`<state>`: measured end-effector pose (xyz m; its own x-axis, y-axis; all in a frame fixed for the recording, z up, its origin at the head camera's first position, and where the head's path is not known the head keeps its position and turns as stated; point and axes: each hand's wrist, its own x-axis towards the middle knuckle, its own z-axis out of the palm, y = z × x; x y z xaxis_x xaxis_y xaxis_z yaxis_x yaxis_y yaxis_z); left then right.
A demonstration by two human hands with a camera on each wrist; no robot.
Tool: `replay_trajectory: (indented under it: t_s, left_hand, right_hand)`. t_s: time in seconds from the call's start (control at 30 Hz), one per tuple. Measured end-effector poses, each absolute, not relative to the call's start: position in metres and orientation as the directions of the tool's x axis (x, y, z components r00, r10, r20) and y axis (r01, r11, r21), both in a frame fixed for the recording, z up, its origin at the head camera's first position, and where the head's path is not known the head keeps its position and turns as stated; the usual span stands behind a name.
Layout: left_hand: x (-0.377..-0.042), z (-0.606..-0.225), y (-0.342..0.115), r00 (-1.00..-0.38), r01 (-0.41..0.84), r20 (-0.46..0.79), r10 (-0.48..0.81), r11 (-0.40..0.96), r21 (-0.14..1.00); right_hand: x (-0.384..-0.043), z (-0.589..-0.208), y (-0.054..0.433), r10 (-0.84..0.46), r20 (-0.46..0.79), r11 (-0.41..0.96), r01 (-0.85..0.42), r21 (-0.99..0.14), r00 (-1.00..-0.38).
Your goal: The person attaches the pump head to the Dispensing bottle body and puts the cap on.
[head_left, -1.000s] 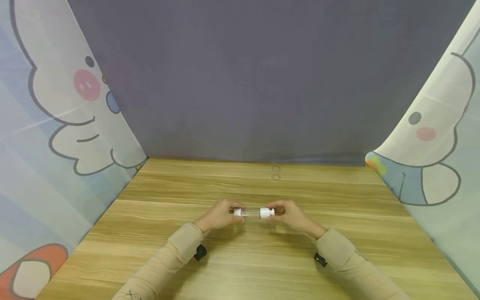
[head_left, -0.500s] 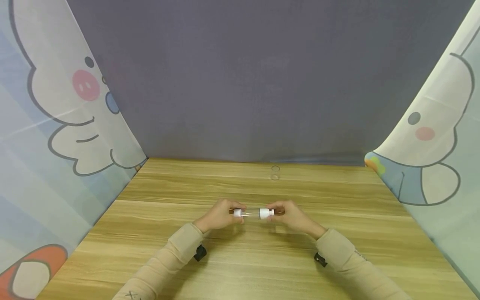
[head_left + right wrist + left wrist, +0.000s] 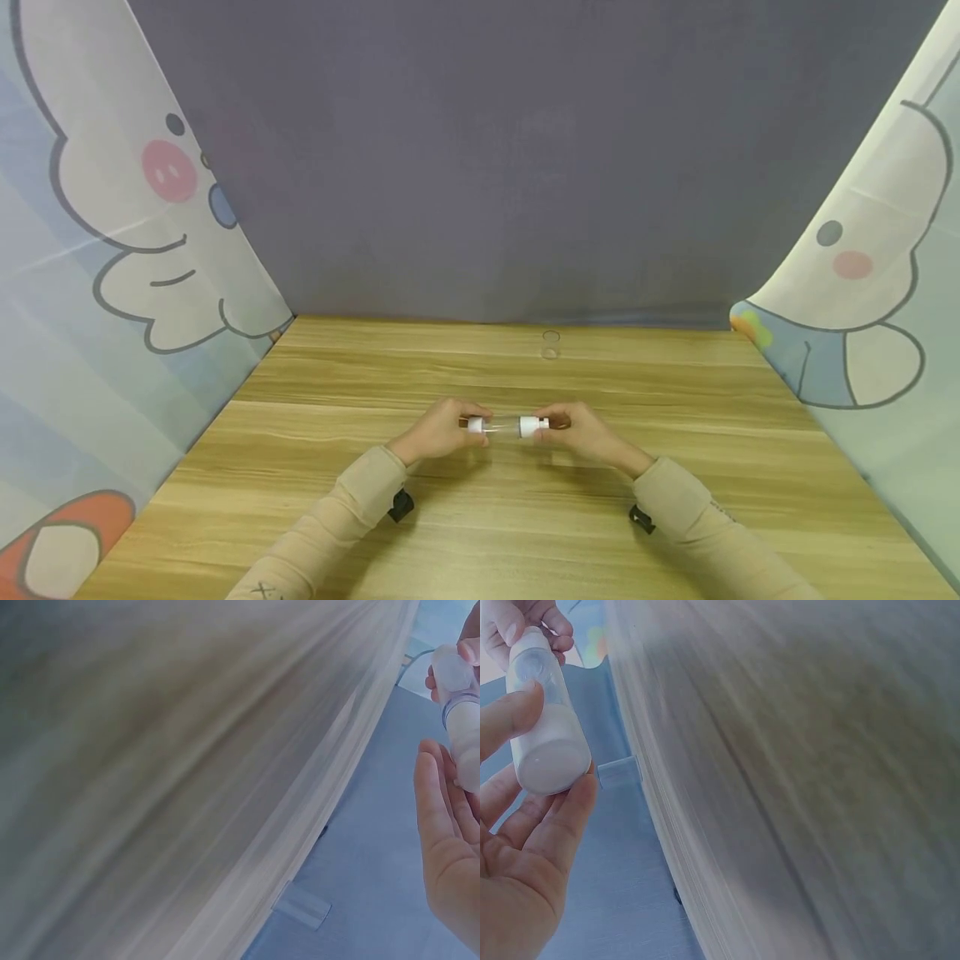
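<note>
A small clear bottle [image 3: 502, 427] with a white bottom and a white pump top [image 3: 529, 427] lies sideways in the air between both hands, over the table. My left hand [image 3: 441, 430] holds the white bottom end, thumb on one side and fingers on the other, as the left wrist view shows with the bottle's round base [image 3: 553, 766] facing the camera. At the other end, my right hand [image 3: 588, 432] has its thumb and fingers at the pump top. In the right wrist view the bottle is partly cut off by the frame's edge, and so is the right hand [image 3: 454, 840].
Toward the back of the wooden table [image 3: 360, 358] stands a clear, cup-like cap [image 3: 551, 346]. Behind the table hangs a grey cloth [image 3: 480, 167]. Cartoon-printed curtains [image 3: 112, 275] flank it on both sides.
</note>
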<state>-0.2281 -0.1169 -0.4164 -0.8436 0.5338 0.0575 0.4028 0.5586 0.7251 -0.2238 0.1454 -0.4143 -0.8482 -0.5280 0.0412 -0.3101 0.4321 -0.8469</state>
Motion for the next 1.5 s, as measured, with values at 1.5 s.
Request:
replay_trajectory:
  t_s: [1.5]
  left_hand:
    - [-0.2269, -0.4171, -0.1191, -0.838, 0.412, 0.055, 0.542, 0.564, 0.716]
  right_hand:
    - [-0.2244, -0.4128, 0.1469, -0.547, 0.032, 0.448, -0.326, -0.833, -0.836]
